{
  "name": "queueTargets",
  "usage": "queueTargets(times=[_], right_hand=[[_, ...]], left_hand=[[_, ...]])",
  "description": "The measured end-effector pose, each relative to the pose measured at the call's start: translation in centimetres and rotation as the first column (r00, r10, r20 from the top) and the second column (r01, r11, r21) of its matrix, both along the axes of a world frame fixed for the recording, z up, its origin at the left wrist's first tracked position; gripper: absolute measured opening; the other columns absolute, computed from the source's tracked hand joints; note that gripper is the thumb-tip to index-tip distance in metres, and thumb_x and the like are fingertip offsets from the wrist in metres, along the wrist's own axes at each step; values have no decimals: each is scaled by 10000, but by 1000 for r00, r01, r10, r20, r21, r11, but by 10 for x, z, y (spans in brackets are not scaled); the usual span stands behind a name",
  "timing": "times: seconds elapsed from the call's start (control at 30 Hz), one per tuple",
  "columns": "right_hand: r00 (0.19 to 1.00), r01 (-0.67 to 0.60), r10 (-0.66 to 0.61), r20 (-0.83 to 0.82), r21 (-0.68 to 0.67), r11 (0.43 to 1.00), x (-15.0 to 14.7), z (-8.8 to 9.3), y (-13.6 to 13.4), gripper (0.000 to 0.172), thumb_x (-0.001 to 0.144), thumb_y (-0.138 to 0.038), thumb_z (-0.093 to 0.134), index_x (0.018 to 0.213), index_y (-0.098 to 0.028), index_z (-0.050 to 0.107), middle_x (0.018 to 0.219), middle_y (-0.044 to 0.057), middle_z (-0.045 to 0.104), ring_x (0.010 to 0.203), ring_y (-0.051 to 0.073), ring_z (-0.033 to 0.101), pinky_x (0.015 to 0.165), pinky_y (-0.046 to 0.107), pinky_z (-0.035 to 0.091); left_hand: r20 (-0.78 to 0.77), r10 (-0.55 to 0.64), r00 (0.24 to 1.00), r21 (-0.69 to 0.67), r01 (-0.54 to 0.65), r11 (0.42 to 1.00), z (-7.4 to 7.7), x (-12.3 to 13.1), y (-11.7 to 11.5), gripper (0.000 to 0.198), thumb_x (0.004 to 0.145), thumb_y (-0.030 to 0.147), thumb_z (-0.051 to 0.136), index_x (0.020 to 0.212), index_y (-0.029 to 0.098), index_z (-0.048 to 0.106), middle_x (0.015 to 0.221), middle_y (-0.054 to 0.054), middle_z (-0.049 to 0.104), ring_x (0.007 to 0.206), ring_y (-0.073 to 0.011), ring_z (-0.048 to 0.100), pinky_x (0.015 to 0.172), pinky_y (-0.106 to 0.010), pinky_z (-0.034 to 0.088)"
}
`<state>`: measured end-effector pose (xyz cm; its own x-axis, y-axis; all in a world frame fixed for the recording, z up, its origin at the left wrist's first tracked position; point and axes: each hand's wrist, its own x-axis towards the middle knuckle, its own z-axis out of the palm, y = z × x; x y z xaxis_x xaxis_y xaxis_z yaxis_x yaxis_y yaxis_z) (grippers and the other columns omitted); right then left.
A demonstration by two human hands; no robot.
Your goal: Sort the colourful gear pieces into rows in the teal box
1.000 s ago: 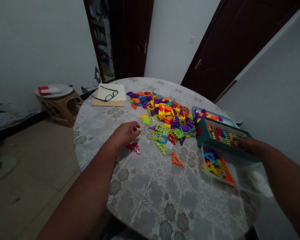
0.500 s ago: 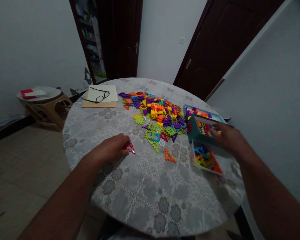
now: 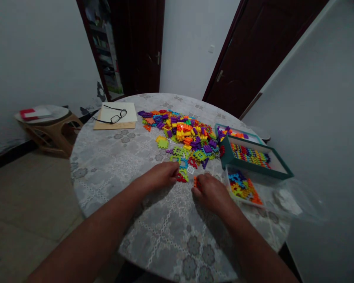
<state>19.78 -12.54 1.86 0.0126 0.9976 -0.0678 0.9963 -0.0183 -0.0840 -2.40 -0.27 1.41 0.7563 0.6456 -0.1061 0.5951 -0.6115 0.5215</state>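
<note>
My left hand is closed on a red plastic building piece, at the near end of a row of lime green pieces. Part of the red piece is hidden by the fingers. Just to the right, my right hand has its fingers closed on an orange triangular building piece, mostly covered by the hand. A blue square piece and a small white window-shaped piece lie just beyond the hands. Behind them spreads a large heap of colourful building pieces.
On the right stand a green box with rows of pieces, a clear tub of flat pieces, and a transparent lid. Glasses rest on paper at the far left of the round table. A stool stands beyond.
My right hand has come from the green box to the orange triangle and closed on it. My left hand has carried the red piece rightward to the green pieces.
</note>
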Motion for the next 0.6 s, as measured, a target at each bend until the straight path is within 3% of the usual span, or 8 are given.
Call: queueTargets(times=[0.13,0.3,0.33,0.47,0.6], right_hand=[[998,20,-13,-60,118,993,7,-16,0,186,1065,-219,567,1065,-179,749,1055,129,773,979,256,723,841,330,503],[985,-6,45,-166,234,972,8,-32,1,245,1102,-217,500,1065,-212,742,1036,98,764,951,237,717,828,318,521],[978,-33,82,-190,249,968,6,-34,1,238,1101,-213,506,1093,-214,744,1048,96,763,958,237,719,838,319,531],[943,-116,203,-265,310,944,-8,-42,0,245,1095,-181,527,1199,-232,743,1118,98,765,997,231,725,883,325,568],[910,-149,273,-313,367,918,-13,-47,0,228,1105,-177,537,1177,-228,747,1101,103,767,1022,235,729,902,335,589]], left_hand=[[118,0,993,-120,14,993,-3,-8,-3,119,955,269,663,1060,256,608,1033,-28,740,917,-208,628,803,-310,448],[143,-107,984,-132,126,983,-1,-14,-2,76,987,291,672,946,237,638,975,-23,734,875,-184,619,803,-298,441],[150,-116,982,-142,138,980,-1,-14,-3,41,982,275,675,992,240,657,984,-23,741,876,-183,627,804,-296,444],[190,-122,974,-223,164,961,-2,-12,-5,297,983,283,698,1278,271,675,1017,-24,770,892,-192,659,829,-300,476],[192,-130,973,-196,167,966,-4,-13,-4,285,984,304,721,1266,267,723,1025,-31,780,902,-196,668,844,-308,482]])
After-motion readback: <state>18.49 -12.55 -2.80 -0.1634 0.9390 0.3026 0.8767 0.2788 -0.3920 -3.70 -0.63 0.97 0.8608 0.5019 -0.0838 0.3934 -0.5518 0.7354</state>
